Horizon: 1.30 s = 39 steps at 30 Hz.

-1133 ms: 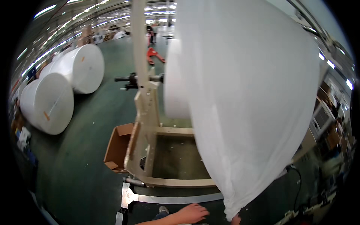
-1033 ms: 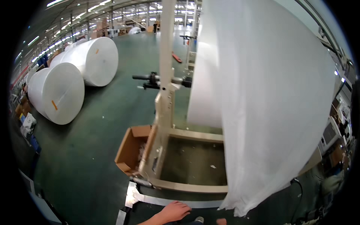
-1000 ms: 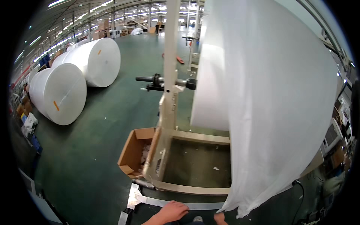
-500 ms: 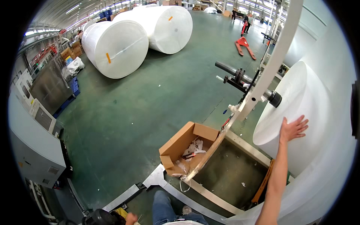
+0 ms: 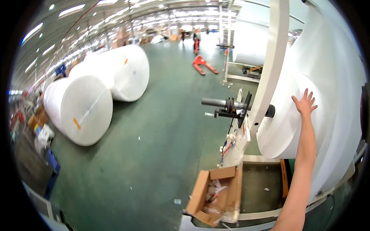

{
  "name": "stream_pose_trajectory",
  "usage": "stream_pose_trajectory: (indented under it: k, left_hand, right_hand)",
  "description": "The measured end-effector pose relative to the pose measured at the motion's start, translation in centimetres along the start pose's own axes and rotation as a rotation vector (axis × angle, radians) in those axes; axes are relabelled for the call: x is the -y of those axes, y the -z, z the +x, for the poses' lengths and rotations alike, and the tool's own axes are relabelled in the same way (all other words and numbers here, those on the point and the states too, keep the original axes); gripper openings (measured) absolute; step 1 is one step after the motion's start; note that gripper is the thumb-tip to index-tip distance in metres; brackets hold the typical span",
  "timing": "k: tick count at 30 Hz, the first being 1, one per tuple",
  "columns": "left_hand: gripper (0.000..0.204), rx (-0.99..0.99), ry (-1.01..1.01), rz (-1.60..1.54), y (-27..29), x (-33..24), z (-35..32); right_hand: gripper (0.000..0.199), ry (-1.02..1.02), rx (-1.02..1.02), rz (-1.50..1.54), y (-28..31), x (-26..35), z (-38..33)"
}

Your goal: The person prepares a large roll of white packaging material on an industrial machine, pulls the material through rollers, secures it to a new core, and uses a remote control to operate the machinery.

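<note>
My right hand [image 5: 304, 103] is open, fingers spread, against the side of a large white paper roll [image 5: 280, 133] mounted in a machine frame. Whether the palm presses fully on the paper is hard to tell. A broad white sheet [image 5: 339, 107] rises beside the roll on the right. Left of the hand, a metal shaft [image 5: 214, 102] with a clamp and a small crank sticks out past an upright cream beam [image 5: 273, 57]; its dark end [image 5: 271, 111] meets the roll. My left hand is out of sight.
An open cardboard box [image 5: 199, 188] with crumpled scraps stands by the frame's foot. Two big white rolls [image 5: 86, 111] [image 5: 133, 73] lie on the green floor at left. Farther off are a red pallet jack [image 5: 199, 61] and a person [image 5: 196, 40].
My view has tilted up and swung right. The right arm reaches farther forward, its hand still spread at the roll. My left hand, formerly at the lower edge, has left the picture.
</note>
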<state>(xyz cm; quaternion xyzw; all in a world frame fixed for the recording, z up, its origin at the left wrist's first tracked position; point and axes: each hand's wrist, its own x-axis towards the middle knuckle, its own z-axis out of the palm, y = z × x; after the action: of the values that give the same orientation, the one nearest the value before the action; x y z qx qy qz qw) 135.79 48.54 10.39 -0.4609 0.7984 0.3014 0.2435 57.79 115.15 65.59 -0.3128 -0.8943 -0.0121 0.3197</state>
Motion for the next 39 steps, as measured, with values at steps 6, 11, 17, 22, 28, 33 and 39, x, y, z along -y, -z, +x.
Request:
stream_pose_trajectory:
  k: [6,11,17,22,28,33,39]
  left_hand:
    - [0.033,-0.115,-0.327,0.282,24.2,-1.2,20.9]
    - [0.032,-0.050,-0.455,0.476,38.0,-13.4,39.6]
    - [0.036,-0.031,-0.730,0.325,47.3,-33.7,54.9]
    - [0.038,0.156,-0.638,0.363,43.8,-41.1,60.2]
    - [0.037,0.235,-0.699,0.447,46.5,-62.3,69.2]
    - [0.036,0.303,-0.832,0.572,47.6,-82.1,80.0]
    - [0.035,0.307,-0.962,0.766,50.5,-106.4,92.9]
  right_hand:
    - [0.025,-0.206,-0.482,0.951,-9.8,2.6,-18.5]
    - [0.011,0.012,-0.167,1.273,-7.3,18.1,-36.8]
    - [0.004,0.447,0.036,1.432,-5.9,43.9,-41.4]
    - [0.019,0.078,0.698,1.567,-12.5,59.3,-44.9]
    - [0.027,0.120,0.688,1.578,-17.3,71.9,-38.6]
    - [0.028,-0.134,0.335,1.551,-28.7,80.3,-29.9]
    - [0.035,-0.320,-0.005,1.318,-42.2,86.2,-13.0]
